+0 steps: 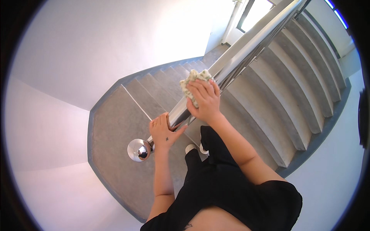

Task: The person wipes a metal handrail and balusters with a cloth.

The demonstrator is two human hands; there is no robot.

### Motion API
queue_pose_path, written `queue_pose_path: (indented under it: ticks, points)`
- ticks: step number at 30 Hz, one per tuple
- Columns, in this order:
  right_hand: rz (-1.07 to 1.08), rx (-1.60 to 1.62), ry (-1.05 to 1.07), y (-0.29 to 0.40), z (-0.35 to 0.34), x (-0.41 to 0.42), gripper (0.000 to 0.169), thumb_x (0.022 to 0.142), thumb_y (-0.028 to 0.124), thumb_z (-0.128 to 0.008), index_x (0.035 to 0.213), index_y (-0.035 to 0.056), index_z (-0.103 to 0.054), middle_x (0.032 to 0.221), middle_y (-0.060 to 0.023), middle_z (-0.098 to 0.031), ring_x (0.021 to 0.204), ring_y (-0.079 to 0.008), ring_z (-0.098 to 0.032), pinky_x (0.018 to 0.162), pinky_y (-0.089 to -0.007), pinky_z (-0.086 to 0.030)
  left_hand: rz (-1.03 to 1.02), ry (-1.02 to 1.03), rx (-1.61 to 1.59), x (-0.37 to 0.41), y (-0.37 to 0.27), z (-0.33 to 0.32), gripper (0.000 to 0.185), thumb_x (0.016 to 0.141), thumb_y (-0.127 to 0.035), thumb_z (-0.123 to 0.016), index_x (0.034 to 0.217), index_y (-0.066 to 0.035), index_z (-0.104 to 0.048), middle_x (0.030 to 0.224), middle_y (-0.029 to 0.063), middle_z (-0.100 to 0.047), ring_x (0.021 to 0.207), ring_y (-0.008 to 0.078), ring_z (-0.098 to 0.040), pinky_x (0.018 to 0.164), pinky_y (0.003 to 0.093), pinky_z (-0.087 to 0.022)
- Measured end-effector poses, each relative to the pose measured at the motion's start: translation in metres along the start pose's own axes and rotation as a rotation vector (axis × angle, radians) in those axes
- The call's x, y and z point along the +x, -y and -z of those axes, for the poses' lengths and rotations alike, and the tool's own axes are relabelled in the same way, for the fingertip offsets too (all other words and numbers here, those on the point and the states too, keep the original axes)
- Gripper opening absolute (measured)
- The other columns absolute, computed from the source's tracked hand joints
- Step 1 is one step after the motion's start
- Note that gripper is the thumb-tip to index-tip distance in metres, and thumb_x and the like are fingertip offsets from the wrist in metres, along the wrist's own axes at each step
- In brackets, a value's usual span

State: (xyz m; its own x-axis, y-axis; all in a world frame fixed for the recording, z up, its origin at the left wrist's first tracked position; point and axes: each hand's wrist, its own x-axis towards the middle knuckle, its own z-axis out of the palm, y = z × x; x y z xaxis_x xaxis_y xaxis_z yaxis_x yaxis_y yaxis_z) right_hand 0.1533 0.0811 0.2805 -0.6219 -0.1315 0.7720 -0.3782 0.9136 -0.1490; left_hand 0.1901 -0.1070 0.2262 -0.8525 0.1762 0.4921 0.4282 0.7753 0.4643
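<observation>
A polished metal handrail (231, 62) runs from the upper right down to a shiny metal ball (139, 150) at its lower end. With my right hand (205, 99) I press a patterned cloth (192, 79), pale with green marks, onto the rail; the fingers lie spread over it. Lower down, near the ball, my left hand (164, 131) is wrapped over the rail, its thumb apart on the near side. The underside of the cloth and the palm of my left hand are hidden.
Curved grey stairs (277, 95) lie right of the rail, and more steps (156, 86) lie on its left. A grey landing (118, 130) is bordered by a blue-grey skirting band and white walls. A window (254, 14) stands near the top.
</observation>
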Motion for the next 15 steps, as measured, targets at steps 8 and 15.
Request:
queue_pose_path:
  ticks: [8,15]
  points:
    - [0.105,0.04,0.022,0.012,-0.01,-0.013,0.033,0.077,0.029,-0.063,0.104,0.0106,-0.069,0.11,-0.0007,-0.066,0.111,-0.016,-0.057,0.106,-0.0389,-0.032,-0.038,0.006,0.033,0.031,-0.016,-0.039,0.058,0.062,-0.031,-0.08,0.11,-0.006,-0.058,0.093,0.0079,-0.062,0.088,0.0267,-0.062,0.084,0.0385,-0.043]
    - [0.146,-0.023,0.061,-0.035,0.017,0.019,0.032,0.075,0.03,-0.065,0.102,0.0133,-0.07,0.109,-0.0002,-0.066,0.11,-0.0156,-0.057,0.105,-0.0378,-0.035,0.001,-0.014,-0.064,0.035,-0.026,-0.028,0.065,0.059,-0.033,-0.084,0.111,-0.005,-0.058,0.093,0.0085,-0.065,0.086,0.0266,-0.062,0.085,0.0375,-0.044]
